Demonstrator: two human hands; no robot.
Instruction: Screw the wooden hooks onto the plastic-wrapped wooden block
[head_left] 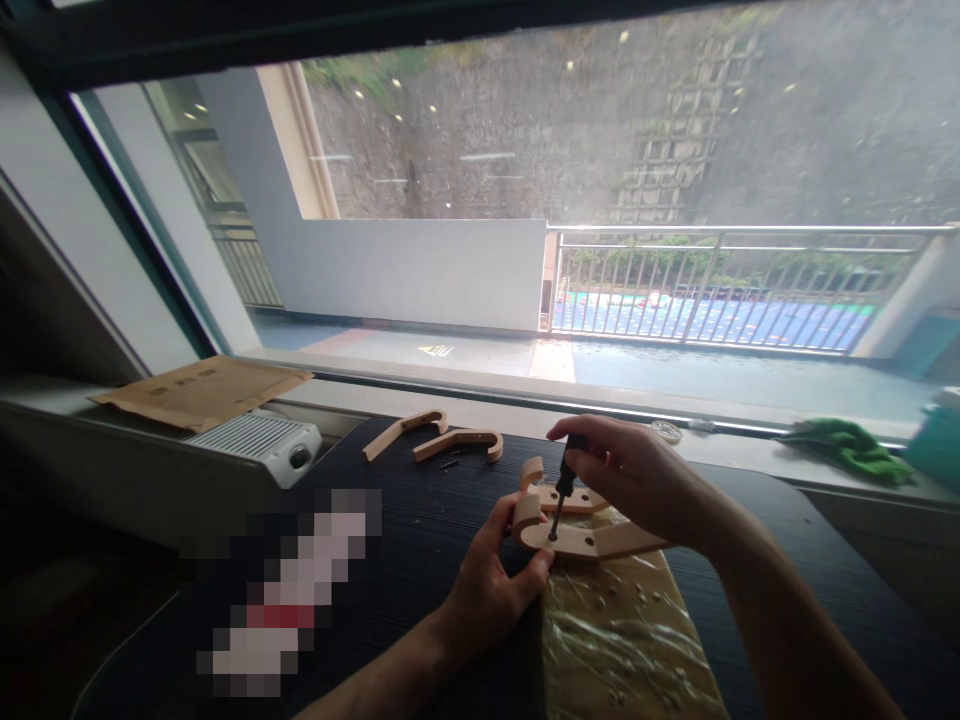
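Observation:
My right hand [626,465] is closed around the black handle of a screwdriver [564,487], which stands nearly upright. Its tip meets a screw hole near the curled end of a pale wooden hook [622,541]. With fingers and thumb, my left hand [504,565] grips that curled end. A second wooden hook [574,499] lies just behind, partly covered by my right hand and the screwdriver. Both hooks rest on a board wrapped in clear plastic [619,640]. Whether a screw sits under the tip is too small to tell.
Two more wooden hooks [469,440] and several dark screws [450,463] lie at the back of the black table [420,530]. A brown envelope [206,390] covers part of a white appliance [262,445] at left. A green cloth [847,447] lies on the windowsill, right.

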